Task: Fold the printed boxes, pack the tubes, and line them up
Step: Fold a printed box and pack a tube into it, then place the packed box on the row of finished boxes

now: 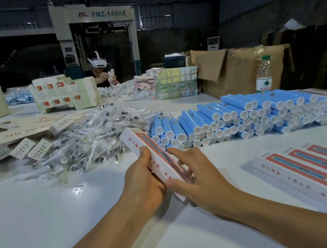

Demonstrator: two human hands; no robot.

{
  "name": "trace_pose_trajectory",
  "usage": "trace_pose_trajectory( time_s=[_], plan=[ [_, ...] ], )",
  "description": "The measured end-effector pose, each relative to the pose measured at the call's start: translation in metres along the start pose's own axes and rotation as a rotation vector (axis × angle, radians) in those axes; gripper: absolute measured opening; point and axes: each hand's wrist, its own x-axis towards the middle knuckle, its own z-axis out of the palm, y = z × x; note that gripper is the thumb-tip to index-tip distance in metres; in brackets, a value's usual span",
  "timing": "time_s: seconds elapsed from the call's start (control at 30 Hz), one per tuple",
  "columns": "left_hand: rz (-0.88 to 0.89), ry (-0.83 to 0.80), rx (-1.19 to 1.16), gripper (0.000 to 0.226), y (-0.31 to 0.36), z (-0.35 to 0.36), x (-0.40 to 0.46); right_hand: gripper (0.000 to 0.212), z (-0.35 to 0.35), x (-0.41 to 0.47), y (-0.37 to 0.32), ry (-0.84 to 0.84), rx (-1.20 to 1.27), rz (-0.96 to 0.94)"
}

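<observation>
Both hands hold one printed box [154, 157] above the white table [44, 219], tilted, far end raised. Left hand [144, 183] grips its near left edge; right hand [195, 175] rests across it, fingers mostly straight. Box lettering red — not legible. Blue tubes [232, 116] stacked behind; packed boxes [317, 167] lined up at right. Background machine [98, 37] reads "FMZ-1450A". Water bottle [263, 74] label unreadable.

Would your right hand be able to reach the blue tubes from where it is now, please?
Probably yes: the right hand rests on the printed box, and only bare table lies between it and the blue tubes.
</observation>
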Motion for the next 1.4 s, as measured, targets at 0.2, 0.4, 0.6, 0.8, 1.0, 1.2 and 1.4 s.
trace_pose_trajectory(
  time_s=[0.2, 0.4, 0.6, 0.8, 1.0, 1.2, 1.4],
  plan=[
    [0.023, -0.064, 0.164, 0.032, -0.005, -0.004, 0.002, 0.055, -0.011, 0.002, -0.003, 0.000, -0.069, 0.033],
    [0.265, -0.014, 0.427, 0.040, 0.002, -0.015, 0.002, 0.056, -0.071, -0.009, -0.009, -0.075, -0.404, 0.073],
    [0.251, -0.052, 0.530, 0.041, 0.001, -0.015, 0.000, 0.056, -0.126, -0.089, 0.014, -0.173, -0.883, 0.215],
    [0.236, -0.030, 0.550, 0.019, -0.001, -0.023, 0.010, 0.058, -0.164, -0.126, 0.038, -0.028, -1.035, 0.326],
    [0.243, -0.027, 0.591, 0.019, -0.003, -0.021, 0.006, 0.050, -0.182, -0.124, 0.040, -0.027, -1.140, 0.385],
    [0.391, -0.095, 1.181, 0.020, -0.019, -0.022, 0.003, 0.030, -0.145, -0.075, 0.006, 0.148, -0.927, 0.100],
    [0.380, -0.263, 1.440, 0.021, -0.019, -0.023, 0.002, 0.019, -0.060, 0.009, 0.007, 0.027, -0.684, -0.008]
  ],
)
